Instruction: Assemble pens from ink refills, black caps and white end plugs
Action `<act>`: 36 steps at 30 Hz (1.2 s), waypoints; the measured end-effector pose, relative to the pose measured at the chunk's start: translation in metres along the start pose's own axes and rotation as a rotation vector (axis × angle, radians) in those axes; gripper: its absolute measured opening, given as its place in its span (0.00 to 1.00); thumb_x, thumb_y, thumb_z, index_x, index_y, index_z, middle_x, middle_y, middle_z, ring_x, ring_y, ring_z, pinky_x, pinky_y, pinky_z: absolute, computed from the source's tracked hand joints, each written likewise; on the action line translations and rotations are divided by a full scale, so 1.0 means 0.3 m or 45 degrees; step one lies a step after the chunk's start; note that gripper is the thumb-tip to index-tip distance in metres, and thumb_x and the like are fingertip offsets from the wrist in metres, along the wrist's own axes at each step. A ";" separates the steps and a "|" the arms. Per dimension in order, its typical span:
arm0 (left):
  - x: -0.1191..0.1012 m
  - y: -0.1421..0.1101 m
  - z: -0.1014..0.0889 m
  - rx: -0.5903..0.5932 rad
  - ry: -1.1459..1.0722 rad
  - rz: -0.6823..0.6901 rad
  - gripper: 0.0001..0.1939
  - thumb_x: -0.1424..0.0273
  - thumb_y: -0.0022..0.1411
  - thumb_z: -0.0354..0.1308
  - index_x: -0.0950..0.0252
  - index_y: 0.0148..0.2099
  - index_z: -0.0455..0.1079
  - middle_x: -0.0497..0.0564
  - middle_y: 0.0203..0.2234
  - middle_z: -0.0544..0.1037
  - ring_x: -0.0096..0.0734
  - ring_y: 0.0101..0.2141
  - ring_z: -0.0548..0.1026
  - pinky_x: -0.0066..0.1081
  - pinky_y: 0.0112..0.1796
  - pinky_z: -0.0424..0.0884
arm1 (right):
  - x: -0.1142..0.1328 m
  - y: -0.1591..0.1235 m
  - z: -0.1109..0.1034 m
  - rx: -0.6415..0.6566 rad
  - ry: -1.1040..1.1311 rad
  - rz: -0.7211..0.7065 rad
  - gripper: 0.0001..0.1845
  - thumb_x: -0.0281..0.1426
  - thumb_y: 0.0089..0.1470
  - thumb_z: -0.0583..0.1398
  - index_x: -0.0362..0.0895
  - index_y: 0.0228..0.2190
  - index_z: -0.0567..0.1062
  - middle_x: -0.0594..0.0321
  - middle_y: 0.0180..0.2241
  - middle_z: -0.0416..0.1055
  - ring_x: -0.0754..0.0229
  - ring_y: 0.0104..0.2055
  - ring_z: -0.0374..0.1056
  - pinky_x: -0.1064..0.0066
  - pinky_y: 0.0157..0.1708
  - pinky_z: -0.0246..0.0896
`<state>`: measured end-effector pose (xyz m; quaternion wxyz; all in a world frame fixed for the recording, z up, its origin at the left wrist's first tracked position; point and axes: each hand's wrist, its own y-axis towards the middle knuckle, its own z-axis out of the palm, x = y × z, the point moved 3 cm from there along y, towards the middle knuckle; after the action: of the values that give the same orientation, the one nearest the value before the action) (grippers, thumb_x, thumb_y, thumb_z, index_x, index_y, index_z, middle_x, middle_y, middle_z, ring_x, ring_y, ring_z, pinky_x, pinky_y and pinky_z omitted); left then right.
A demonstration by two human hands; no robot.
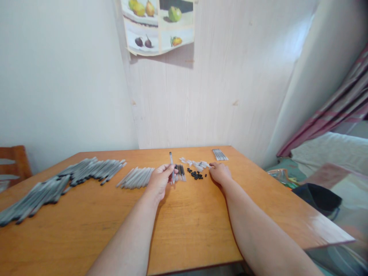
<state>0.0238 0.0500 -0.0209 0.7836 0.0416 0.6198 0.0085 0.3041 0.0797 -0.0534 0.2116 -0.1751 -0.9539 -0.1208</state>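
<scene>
My left hand is closed around a clear pen barrel and holds it upright over the wooden table. My right hand rests on the table with its fingertips pinched at a small heap of clear pen parts; what it pinches is too small to name. Between my hands lie several small black caps and a short row of black-tipped refills. A row of clear barrels lies just left of my left hand.
A long spread of finished grey pens covers the table's left side. Another small bundle of pens lies at the far edge. A wooden chair stands at left, a bed with cloth at right, and a fruit poster hangs on the wall.
</scene>
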 end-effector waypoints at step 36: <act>-0.003 0.018 -0.019 -0.085 -0.050 0.042 0.16 0.62 0.51 0.66 0.68 0.37 0.71 0.52 0.28 0.78 0.23 0.25 0.72 0.22 0.25 0.64 | 0.124 -0.085 -0.081 -0.101 0.414 -0.098 0.13 0.34 0.49 0.55 0.42 0.28 0.78 0.55 0.29 0.75 0.55 0.33 0.70 0.70 0.29 0.57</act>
<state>0.0182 0.0557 -0.0209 0.7963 0.0257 0.6030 0.0414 0.2715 0.0597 -0.0193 0.3511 -0.1248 -0.9077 -0.1932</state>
